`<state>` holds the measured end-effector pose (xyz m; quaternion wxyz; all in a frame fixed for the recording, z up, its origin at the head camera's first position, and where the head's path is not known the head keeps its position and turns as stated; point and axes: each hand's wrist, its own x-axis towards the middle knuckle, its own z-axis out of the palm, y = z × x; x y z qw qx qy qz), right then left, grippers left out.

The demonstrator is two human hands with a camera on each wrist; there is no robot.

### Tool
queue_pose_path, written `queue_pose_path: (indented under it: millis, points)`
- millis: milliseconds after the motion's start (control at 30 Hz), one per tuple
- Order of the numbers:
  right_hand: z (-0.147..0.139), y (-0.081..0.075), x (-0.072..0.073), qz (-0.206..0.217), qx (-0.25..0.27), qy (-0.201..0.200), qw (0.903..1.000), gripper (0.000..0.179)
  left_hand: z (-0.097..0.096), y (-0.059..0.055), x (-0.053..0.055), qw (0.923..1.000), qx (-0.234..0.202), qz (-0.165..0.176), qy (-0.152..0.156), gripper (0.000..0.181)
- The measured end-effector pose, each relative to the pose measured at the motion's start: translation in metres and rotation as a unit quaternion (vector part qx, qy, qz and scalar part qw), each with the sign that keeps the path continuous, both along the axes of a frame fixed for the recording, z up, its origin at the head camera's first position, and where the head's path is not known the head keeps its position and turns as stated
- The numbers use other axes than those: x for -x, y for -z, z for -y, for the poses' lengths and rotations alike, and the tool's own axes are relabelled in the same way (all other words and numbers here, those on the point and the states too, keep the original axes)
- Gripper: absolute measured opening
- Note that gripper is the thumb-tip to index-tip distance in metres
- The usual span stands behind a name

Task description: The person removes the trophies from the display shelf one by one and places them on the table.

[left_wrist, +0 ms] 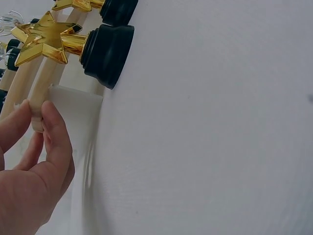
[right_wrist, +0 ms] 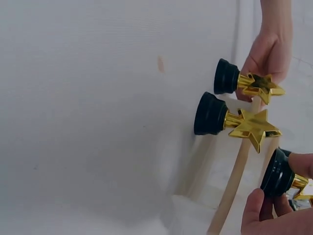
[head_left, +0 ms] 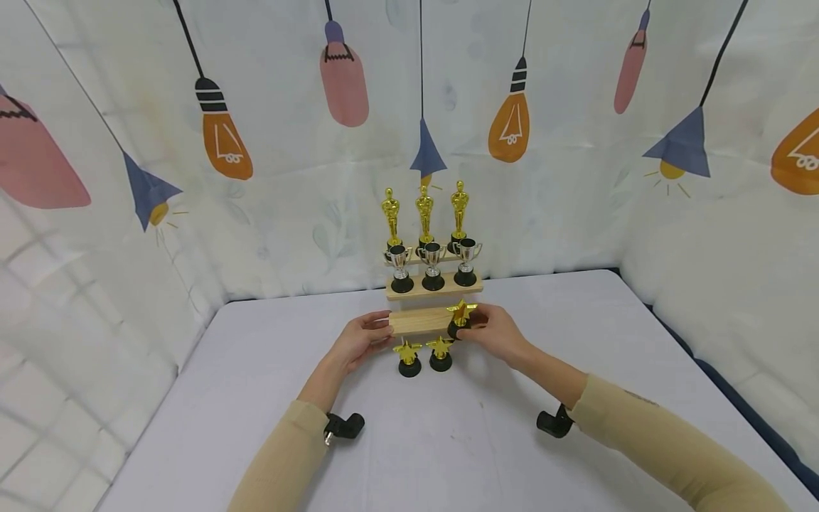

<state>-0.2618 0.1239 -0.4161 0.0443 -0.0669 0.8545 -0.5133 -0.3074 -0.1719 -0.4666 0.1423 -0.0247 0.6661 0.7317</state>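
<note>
My right hand pinches a gold star trophy by its black round base, at the right end of the lowest wooden shelf board. In the right wrist view, thumb and fingers close round that base. My left hand grips the left end of the same board, thumb on one face and fingers on the other in the left wrist view. Two more star trophies, a left one and a right one, stand upright on the table in front of the board.
Behind, a middle wooden board carries three silver cups, the centre cup among them. Three gold figurines stand on the rear board, one being the right figurine. A white cloth covers the table; a lamp-printed curtain hangs behind.
</note>
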Motion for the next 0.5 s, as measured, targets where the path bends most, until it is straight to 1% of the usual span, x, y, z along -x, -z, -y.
queue_pose_path:
  millis: [233, 367, 500]
  points:
    - [-0.011, 0.006, -0.004, 0.013, -0.003, 0.006, 0.9999, 0.048, 0.000, 0.000, -0.001, 1.0000, -0.001, 0.002, 0.004, 0.052]
    - [-0.016, 0.011, -0.005, 0.012, -0.005, 0.008, 0.9999, 0.047, 0.000, 0.000, 0.000, 1.0000, -0.002, 0.000, 0.004, 0.052]
    - [-0.020, 0.018, -0.005, 0.021, -0.008, 0.005, 0.9997, 0.045, 0.000, -0.001, 0.000, 1.0000, 0.002, -0.002, 0.004, 0.052]
